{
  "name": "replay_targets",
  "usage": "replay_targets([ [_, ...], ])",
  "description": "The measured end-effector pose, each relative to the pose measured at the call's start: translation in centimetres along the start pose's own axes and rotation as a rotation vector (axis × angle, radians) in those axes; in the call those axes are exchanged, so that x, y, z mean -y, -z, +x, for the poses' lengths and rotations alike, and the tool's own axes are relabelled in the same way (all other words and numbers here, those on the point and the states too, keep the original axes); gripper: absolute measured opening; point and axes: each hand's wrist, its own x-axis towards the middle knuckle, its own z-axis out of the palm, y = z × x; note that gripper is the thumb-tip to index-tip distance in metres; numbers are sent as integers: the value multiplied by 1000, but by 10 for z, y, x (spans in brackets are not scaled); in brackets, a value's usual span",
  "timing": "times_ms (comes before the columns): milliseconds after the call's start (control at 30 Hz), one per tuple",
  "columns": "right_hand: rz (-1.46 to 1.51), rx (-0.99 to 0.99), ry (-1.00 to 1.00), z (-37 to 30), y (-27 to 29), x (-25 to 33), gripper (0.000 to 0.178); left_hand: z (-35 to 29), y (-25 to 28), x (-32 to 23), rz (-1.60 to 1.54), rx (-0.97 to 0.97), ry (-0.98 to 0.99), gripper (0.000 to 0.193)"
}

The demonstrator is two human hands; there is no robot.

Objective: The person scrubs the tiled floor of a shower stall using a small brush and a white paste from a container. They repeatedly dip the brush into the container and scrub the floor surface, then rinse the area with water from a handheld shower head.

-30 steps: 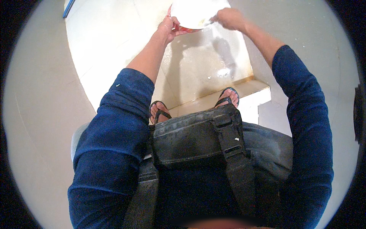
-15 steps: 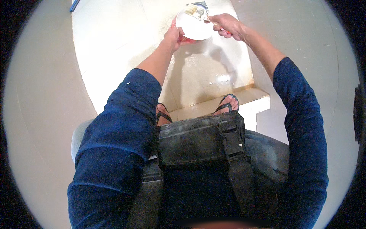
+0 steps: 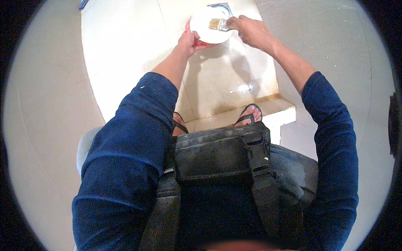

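**Two hands at bowl, far centre**

Left hand [image 3: 190, 41] clamped on near-left rim of white bowl [image 3: 209, 26], held over pale tiled floor [image 3: 125, 54]. Right hand [image 3: 249, 31] closed around brush [image 3: 220, 24] handle; bristles lie inside bowl. Grey drain [image 3: 222, 7] just beyond the bowl.

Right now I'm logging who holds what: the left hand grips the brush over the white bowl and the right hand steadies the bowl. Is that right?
Not quite: the hands are swapped. The head view shows the right hand gripping the brush over the white bowl, while the left hand steadies the bowl at its rim.
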Motion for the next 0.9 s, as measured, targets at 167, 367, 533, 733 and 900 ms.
replay_targets([
  [167,48,-44,-117,-3,-3,-22,40,38,16,10,-96,93,36,72],
  [367,175,-60,-324,-44,-2,-77,36,26,-43,-18,-145,-137,-33,56],
  [533,155,54,-511,-67,8,-94,35,43,-48,-46,-147,-303,-177,69],
  [733,62,51,-498,-88,6,-103,34,51,-50,-81,398,-463,-423,81],
  [900,44,80,-509,-88,0,-108,40,24,-81,-98,815,-549,-650,70],
])
